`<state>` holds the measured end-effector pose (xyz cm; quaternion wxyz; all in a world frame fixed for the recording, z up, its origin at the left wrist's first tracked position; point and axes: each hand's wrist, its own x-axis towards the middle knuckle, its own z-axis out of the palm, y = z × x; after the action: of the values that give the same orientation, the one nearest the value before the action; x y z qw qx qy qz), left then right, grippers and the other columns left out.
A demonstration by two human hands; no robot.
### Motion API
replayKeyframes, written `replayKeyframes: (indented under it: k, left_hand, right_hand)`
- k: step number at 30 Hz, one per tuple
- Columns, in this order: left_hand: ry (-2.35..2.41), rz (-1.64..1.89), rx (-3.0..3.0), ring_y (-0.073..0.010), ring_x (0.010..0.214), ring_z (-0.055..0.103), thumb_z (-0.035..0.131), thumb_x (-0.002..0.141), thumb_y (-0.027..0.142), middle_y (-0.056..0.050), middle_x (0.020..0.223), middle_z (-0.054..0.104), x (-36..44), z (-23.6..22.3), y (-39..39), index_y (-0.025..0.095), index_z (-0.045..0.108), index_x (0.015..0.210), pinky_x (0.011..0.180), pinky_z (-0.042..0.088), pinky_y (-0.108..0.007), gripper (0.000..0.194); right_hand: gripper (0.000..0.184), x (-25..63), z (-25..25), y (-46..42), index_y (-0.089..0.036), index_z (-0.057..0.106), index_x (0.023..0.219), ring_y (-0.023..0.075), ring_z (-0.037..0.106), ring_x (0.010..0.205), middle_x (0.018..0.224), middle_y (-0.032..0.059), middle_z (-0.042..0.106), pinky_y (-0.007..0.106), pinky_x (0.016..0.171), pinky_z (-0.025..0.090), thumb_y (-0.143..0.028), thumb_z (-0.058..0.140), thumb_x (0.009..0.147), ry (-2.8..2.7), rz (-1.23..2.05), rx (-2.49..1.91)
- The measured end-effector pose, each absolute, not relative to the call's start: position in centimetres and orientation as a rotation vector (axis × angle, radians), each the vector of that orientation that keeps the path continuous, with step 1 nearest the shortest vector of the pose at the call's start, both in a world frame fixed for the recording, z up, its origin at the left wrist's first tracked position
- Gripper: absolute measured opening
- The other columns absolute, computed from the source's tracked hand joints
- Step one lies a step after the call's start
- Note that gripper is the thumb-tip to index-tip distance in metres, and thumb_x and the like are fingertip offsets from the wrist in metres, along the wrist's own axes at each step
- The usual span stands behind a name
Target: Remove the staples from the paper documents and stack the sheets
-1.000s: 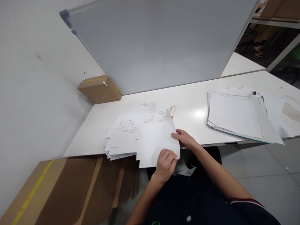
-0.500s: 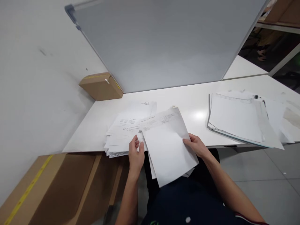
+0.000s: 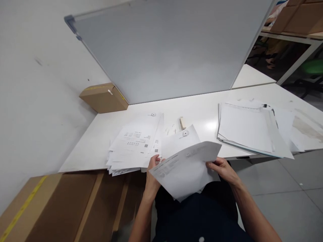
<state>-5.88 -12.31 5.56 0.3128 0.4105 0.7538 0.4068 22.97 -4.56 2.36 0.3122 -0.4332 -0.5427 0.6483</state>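
My right hand (image 3: 223,170) pinches the right edge of a printed sheet of paper (image 3: 186,168), which bows upward over my lap. Under it shows another sheet (image 3: 180,139) with a round stamp. My left hand (image 3: 152,174) has its fingers curled at the left edge of these sheets; the top sheet partly covers them. Left of that hand lies a stack of printed papers (image 3: 132,144) with stamps and square codes, reaching over the table's front edge. A small beige object (image 3: 182,123), like a stapler, lies beyond the sheets.
On the right of the white table (image 3: 83,144) rests a second pile of papers (image 3: 246,126) with a black clip. A whiteboard (image 3: 161,53) stands at the back, beside a small cardboard box (image 3: 104,98). Large cartons (image 3: 63,205) stand below left.
The top sheet has tilted and bowed, uncovering the stamped sheet below and the beige object. My left hand has moved right to the sheets' left edge. My view has shifted slightly.
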Motion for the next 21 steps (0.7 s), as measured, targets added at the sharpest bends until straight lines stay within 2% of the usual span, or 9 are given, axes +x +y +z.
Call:
replayKeyframes:
  k: [3,6,9,12,16,21]
  left_hand:
    - [1.93,0.894,1.15,-0.0221,0.071,0.062,0.055,0.076,0.048,-0.008,0.083,0.066,-5.6,5.7,-12.3,0.017,0.062,0.09,0.066,0.047,-0.035,0.034]
    - [1.806,0.712,1.057,-0.0176,0.052,0.059,0.044,0.079,0.058,-0.007,0.065,0.065,-5.0,4.8,-12.0,0.015,0.063,0.076,0.054,0.046,-0.03,0.048]
    - [1.694,0.736,0.906,-0.0158,0.054,0.06,0.046,0.075,0.063,-0.009,0.071,0.067,-3.9,3.4,-11.5,0.013,0.063,0.08,0.052,0.047,-0.027,0.053]
    - [1.596,0.898,0.769,-0.0148,0.06,0.061,0.052,0.073,0.062,-0.007,0.071,0.065,-2.6,2.4,-11.1,0.013,0.061,0.076,0.055,0.048,-0.025,0.05]
    - [1.536,1.021,0.732,-0.0136,0.061,0.057,0.055,0.07,0.062,-0.004,0.063,0.061,-1.6,2.1,-10.8,0.012,0.059,0.064,0.056,0.046,-0.024,0.051]
    - [1.371,0.94,0.625,-0.0119,0.052,0.053,0.057,0.071,0.06,-0.003,0.061,0.061,-1.3,2.4,-10.5,0.011,0.062,0.075,0.052,0.044,-0.025,0.049]
  right_hand:
    - [0.026,23.9,2.3,-4.6,-0.021,0.069,0.089,0.0226,0.063,0.083,0.089,0.004,0.071,0.034,0.076,0.049,-0.04,0.067,0.072,-1.281,1.687,-1.204]
    - [0.031,24.9,2.2,-4.8,-0.019,0.067,0.093,0.023,0.064,0.077,0.087,0.0051,0.071,0.033,0.068,0.051,-0.042,0.067,0.071,-1.18,1.702,-1.349]
    - [0.032,25.9,2.0,-5.5,-0.018,0.066,0.091,0.0217,0.064,0.067,0.079,0.0042,0.071,0.031,0.059,0.05,-0.043,0.066,0.071,-1.132,1.722,-1.487]
    - [0.032,26.5,1.9,-6.2,-0.018,0.066,0.09,0.0207,0.064,0.065,0.077,0.0032,0.07,0.028,0.056,0.049,-0.044,0.065,0.072,-1.092,1.705,-1.54]
    - [0.033,26.2,1.8,-6.4,-0.018,0.065,0.092,0.0214,0.065,0.069,0.079,0.0033,0.071,0.029,0.06,0.051,-0.044,0.065,0.072,-0.99,1.7,-1.504]
    - [0.039,24.9,1.4,-6.3,-0.017,0.063,0.099,0.0231,0.066,0.072,0.084,0.0049,0.071,0.033,0.064,0.051,-0.044,0.065,0.071,-1.022,1.815,-1.413]
